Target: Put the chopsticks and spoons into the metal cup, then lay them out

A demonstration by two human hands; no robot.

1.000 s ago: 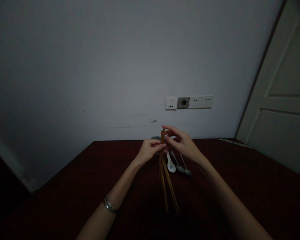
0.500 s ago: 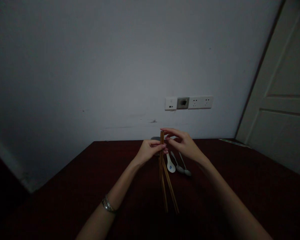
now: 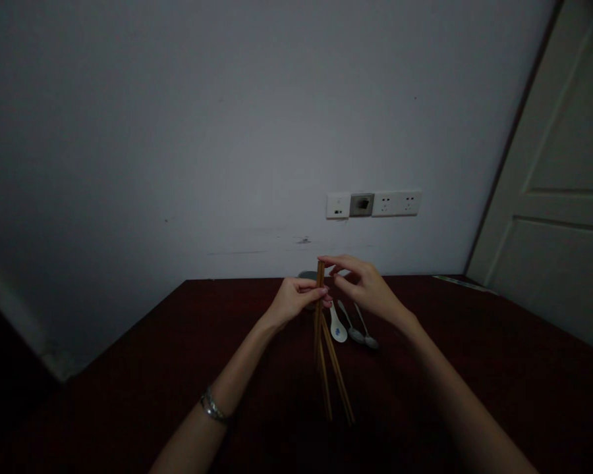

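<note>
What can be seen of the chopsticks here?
The chopsticks are a small bundle of thin brown sticks, seemingly wood, held near upright above the dark red table. The left hand grips them near the top; the right hand touches their upper ends. Their lower ends splay apart toward the camera.

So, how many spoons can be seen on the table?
3. They lie side by side just behind the hands: a white spoon on the left, then two metal spoons. The hands may hide others.
</note>
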